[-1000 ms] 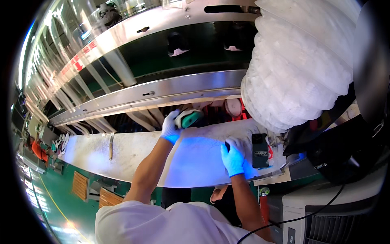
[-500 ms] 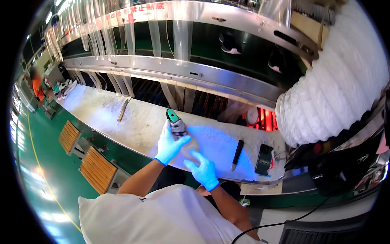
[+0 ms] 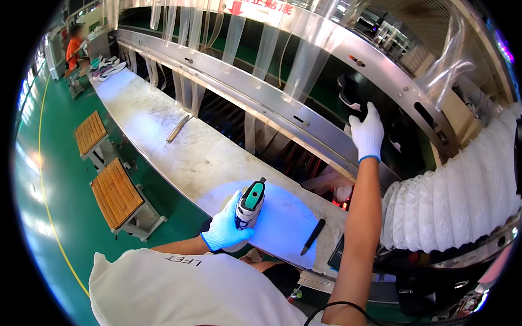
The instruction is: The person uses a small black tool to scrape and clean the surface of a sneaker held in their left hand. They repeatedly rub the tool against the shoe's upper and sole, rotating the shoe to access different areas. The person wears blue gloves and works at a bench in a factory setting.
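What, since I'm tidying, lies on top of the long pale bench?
On the bench: a black-handled tool, a wooden-handled tool, shoe pieces at the far end, and a dark flat item partly covered by the right forearm. The left hand and its shoe hide the surface behind them.

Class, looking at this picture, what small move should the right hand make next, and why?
Probably close the right hand on the nearer black shoe: the hand looks open beside it, while the left hand holds a pale shoe on a green last.
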`<state>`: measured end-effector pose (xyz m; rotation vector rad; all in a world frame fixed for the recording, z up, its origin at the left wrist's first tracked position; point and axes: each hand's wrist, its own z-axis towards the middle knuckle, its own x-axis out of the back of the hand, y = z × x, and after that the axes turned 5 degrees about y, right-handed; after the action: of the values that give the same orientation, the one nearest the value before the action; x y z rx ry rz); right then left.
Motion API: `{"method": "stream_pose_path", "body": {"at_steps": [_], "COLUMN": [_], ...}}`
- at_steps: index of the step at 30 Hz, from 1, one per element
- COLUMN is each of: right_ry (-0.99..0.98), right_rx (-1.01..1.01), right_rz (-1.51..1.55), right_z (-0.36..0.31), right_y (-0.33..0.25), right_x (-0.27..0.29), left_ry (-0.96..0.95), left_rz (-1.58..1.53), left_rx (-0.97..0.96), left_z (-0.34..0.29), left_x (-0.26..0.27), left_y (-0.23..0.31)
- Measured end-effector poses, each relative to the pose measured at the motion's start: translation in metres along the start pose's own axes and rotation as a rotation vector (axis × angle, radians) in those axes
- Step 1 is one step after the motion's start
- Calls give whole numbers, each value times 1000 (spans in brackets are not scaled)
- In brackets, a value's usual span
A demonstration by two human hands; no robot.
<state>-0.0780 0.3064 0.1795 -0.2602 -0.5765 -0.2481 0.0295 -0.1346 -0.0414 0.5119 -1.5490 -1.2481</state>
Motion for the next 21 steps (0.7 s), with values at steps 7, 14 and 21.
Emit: {"method": "stream_pose_path", "body": {"at_steps": [7, 14, 21], "right_ry": [68, 63, -379], "right_rx": [1, 323, 93], "right_rz": [366, 419, 384], "right_z": [19, -224, -461], "right_y": [-15, -97, -102], "right_x": [-7, 158, 150], "left_ry": [-39, -55, -45], "left_rz": [-43, -25, 94], "left_rx": [-60, 1, -155], "left_z": [19, 23, 5], "left_x": [1, -5, 3], "left_y": [-7, -11, -10]}}
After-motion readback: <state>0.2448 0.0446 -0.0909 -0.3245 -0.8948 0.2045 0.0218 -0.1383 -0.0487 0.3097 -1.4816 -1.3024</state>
